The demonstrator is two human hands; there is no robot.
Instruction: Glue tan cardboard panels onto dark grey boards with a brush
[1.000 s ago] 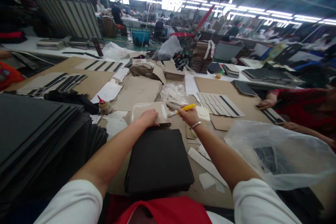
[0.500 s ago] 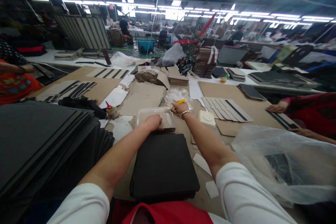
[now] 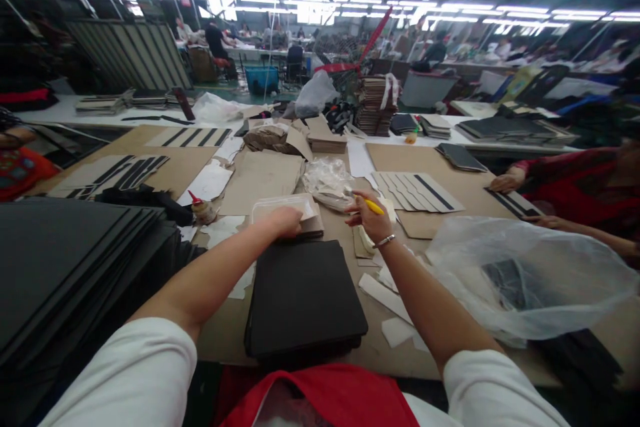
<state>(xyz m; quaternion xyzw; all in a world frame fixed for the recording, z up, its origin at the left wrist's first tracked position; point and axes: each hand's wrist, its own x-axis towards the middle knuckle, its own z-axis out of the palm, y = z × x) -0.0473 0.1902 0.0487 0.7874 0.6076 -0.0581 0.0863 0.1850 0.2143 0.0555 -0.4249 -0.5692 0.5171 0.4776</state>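
Note:
My right hand [image 3: 369, 219] is closed round a brush with a yellow handle [image 3: 375, 207]; its bristle end points left toward crumpled clear plastic [image 3: 327, 181]. A white tub [image 3: 389, 208] is partly hidden behind that hand. My left hand [image 3: 287, 221] is closed on the front edge of a beige board [image 3: 310, 207], at the top of a small stack; its fingertips are partly hidden. White outlines show on the board's surface. Nearer to me lies a stack of black panels [image 3: 306, 293], below and between both forearms.
Large dark sheets [image 3: 75, 253] are piled at the left. A red-tipped bottle [image 3: 203, 209] stands beyond them. Paper scraps [image 3: 385, 297] and a clear plastic bag [image 3: 530, 273] lie to the right. A co-worker's hands [image 3: 507, 180] handle a striped strip at the right edge.
My right hand with the brush has moved right, away from the beige board and over toward the white tub. My left hand stays at the board. The view has shifted slightly.

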